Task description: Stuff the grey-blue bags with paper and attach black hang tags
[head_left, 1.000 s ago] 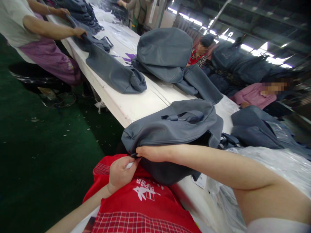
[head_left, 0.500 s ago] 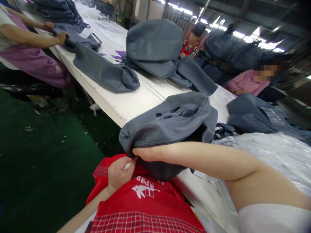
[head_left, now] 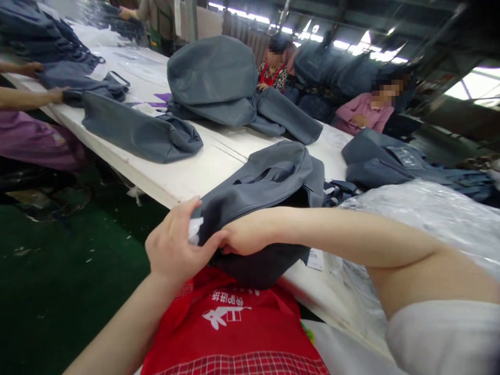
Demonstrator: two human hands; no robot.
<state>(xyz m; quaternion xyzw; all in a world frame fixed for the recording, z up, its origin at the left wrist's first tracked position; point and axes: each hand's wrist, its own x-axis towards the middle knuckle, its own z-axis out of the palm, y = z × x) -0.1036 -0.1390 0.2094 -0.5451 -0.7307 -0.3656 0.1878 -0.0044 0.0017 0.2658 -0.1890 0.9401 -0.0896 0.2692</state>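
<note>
A slate-grey bag point(head_left: 258, 195) with a carry handle and a long opening rests on the table edge against my red apron point(head_left: 234, 333). My left hand point(head_left: 175, 242) is wrapped round the bag's near left end, its thumb stretched across the front. A small white piece point(head_left: 195, 229) shows between that palm and the bag. My right hand point(head_left: 246, 232) reaches over the opening and grips the bag's edge beside my left thumb; its fingertips are mostly hidden. Below the hands hangs the bag's darker lower part point(head_left: 258, 265).
The white table point(head_left: 172, 179) runs away to the upper left. More grey bags point(head_left: 213, 67) lie across it, with clear plastic sheeting point(head_left: 414, 219) on the right. A co-worker's hands point(head_left: 54, 96) hold grey material at left. Two people sit at the far side.
My left hand has moved up and left, from a pinch by the opening to a grip round the bag's end. My right hand has shifted slightly up and right.
</note>
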